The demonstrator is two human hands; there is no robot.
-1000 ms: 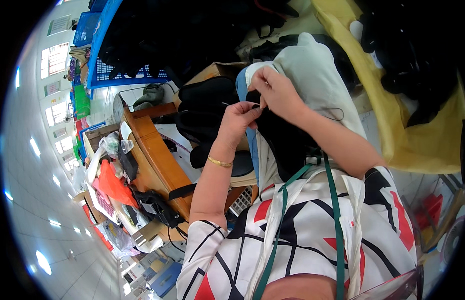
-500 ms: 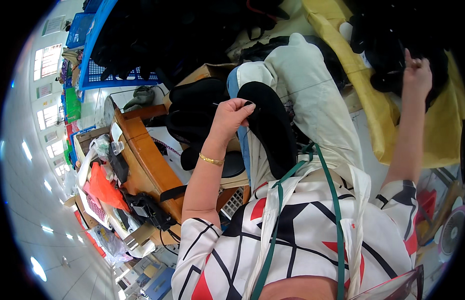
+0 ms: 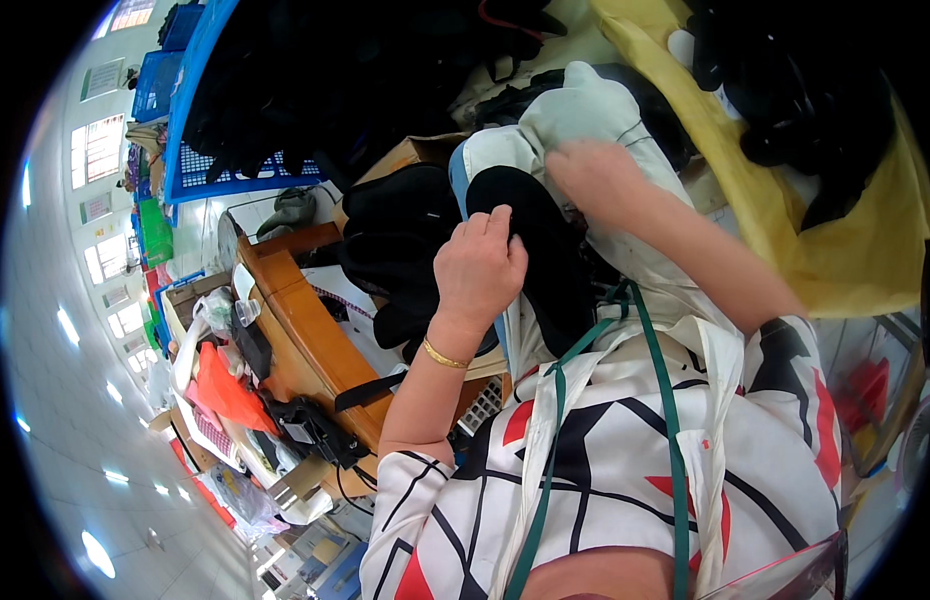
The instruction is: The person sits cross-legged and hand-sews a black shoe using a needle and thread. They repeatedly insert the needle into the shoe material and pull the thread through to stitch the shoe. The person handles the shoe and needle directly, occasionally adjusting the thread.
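Observation:
A long black sole-shaped piece [image 3: 525, 205] with a rounded far end lies across my lap, on my white apron and trousers [image 3: 597, 115]. My left hand [image 3: 478, 265], with a gold bracelet at the wrist, is closed on its left edge, fingers curled and thumb toward the piece; the exact pinch is hidden. My right hand [image 3: 595, 180] is just right of the piece's far end, over the light cloth. Motion blurs its fingers, so whether it holds anything does not show.
More black sole-shaped pieces [image 3: 400, 205] sit in a cardboard box left of my knees. A blue crate [image 3: 245, 178] of black items stands beyond. Yellow sheeting [image 3: 855, 265] with black pieces lies right. A cluttered wooden table [image 3: 310, 310] is at left.
My right hand has swung from far out at the right back toward the black piece. The left hand has turned knuckles-up and shifted slightly nearer and to the right.

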